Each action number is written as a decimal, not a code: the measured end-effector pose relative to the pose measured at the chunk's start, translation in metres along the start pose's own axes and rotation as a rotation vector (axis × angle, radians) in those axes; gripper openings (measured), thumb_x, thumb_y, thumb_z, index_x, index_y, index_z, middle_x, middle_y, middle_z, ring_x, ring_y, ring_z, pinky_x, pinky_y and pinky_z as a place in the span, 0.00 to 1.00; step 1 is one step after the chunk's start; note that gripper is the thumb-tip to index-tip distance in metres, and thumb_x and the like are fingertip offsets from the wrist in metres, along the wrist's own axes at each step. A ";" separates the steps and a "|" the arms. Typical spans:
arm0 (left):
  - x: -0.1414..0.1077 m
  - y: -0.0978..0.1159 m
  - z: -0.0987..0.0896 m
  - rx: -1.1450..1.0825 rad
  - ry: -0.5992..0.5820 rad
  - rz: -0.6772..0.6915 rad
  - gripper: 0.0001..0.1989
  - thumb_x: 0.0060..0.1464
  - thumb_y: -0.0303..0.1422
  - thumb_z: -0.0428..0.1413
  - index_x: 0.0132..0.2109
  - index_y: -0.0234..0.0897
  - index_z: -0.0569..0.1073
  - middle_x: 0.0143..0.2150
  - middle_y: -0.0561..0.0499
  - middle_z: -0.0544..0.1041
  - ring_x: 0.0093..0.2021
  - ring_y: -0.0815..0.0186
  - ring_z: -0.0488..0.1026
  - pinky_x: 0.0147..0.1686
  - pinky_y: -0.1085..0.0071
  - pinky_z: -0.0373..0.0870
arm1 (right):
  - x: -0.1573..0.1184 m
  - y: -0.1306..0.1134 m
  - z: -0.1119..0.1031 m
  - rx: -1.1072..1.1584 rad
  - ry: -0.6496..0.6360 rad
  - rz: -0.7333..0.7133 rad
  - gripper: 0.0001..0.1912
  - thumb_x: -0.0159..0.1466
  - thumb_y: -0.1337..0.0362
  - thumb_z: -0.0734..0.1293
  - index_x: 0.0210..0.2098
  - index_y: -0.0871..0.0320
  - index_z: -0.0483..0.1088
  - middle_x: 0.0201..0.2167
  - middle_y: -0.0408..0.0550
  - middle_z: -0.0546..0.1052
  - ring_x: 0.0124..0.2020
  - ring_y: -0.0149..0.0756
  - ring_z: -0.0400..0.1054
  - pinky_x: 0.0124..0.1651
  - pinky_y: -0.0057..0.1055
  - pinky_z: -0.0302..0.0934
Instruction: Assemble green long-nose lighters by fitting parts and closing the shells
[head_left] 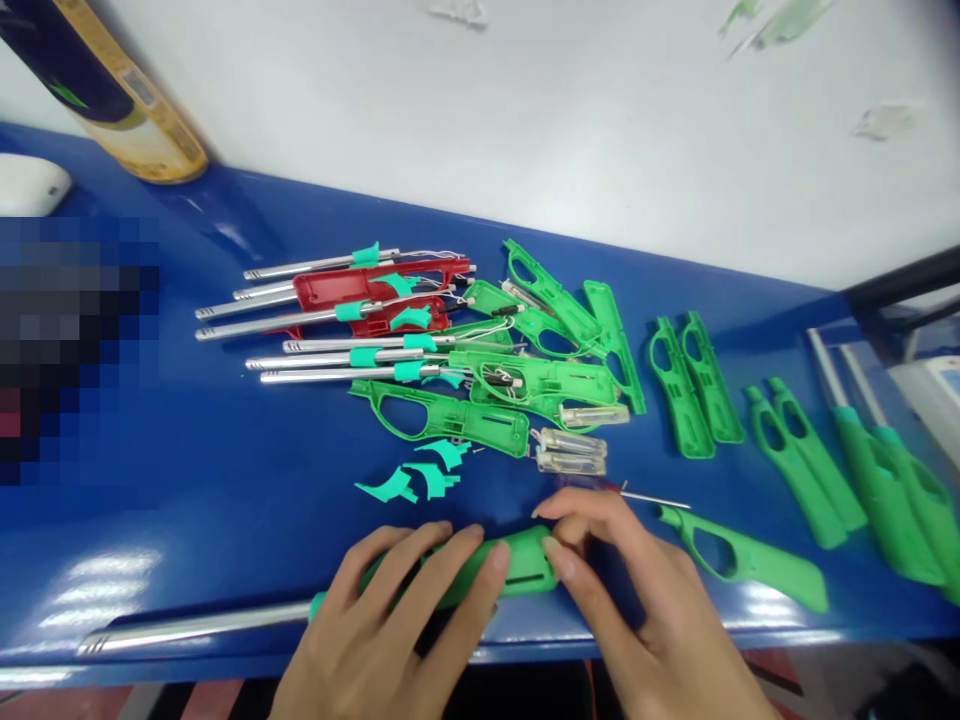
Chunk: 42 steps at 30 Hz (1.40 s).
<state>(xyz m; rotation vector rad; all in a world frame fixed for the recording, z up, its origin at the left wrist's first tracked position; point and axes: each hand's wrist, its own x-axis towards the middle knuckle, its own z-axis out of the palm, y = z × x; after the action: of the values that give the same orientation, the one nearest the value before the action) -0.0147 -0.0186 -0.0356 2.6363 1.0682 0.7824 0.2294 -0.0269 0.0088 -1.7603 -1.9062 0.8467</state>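
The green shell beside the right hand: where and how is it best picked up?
Grip the shell by its wide end, probably from the right, pinching both long edges: it lies flat, with that end hole-free and farthest from the right hand.

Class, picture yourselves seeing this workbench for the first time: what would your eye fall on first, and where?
Probably the bright jumble of silver tubes, red shells and green shells in the middle of the blue table. Next, at the near edge, the left hand lies over a green handle, with the right hand at its end. At the back left, a dark blue and yellow can stands out.
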 end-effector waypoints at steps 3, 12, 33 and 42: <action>-0.002 0.001 -0.001 -0.005 -0.007 0.002 0.24 0.68 0.18 0.49 0.64 0.36 0.78 0.59 0.45 0.84 0.61 0.55 0.74 0.63 0.54 0.61 | 0.003 -0.001 -0.002 0.038 -0.030 0.004 0.12 0.79 0.61 0.61 0.59 0.40 0.64 0.36 0.33 0.75 0.37 0.22 0.74 0.43 0.16 0.66; 0.000 0.000 0.001 -0.011 -0.009 -0.003 0.24 0.67 0.19 0.50 0.65 0.36 0.78 0.60 0.44 0.83 0.61 0.54 0.74 0.63 0.53 0.61 | 0.008 0.001 -0.004 0.028 -0.047 -0.031 0.11 0.78 0.62 0.62 0.58 0.42 0.65 0.34 0.31 0.74 0.34 0.20 0.72 0.43 0.14 0.64; -0.007 -0.002 0.005 0.018 -0.029 0.032 0.23 0.70 0.26 0.55 0.69 0.35 0.74 0.63 0.42 0.81 0.63 0.49 0.73 0.63 0.49 0.62 | 0.001 0.051 -0.039 -0.564 0.345 -0.335 0.11 0.74 0.60 0.71 0.54 0.53 0.76 0.47 0.52 0.75 0.48 0.44 0.70 0.53 0.41 0.64; -0.005 -0.003 0.005 0.043 -0.035 0.024 0.24 0.69 0.23 0.54 0.69 0.38 0.75 0.63 0.44 0.81 0.62 0.52 0.74 0.62 0.51 0.63 | 0.016 0.042 -0.018 -0.585 0.301 -0.386 0.10 0.73 0.65 0.72 0.52 0.51 0.71 0.47 0.45 0.84 0.45 0.41 0.73 0.50 0.42 0.62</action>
<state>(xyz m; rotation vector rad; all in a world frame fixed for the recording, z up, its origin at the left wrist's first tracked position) -0.0171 -0.0195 -0.0427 2.6935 1.0578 0.7236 0.2701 -0.0075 -0.0080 -1.5936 -2.3053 -0.1269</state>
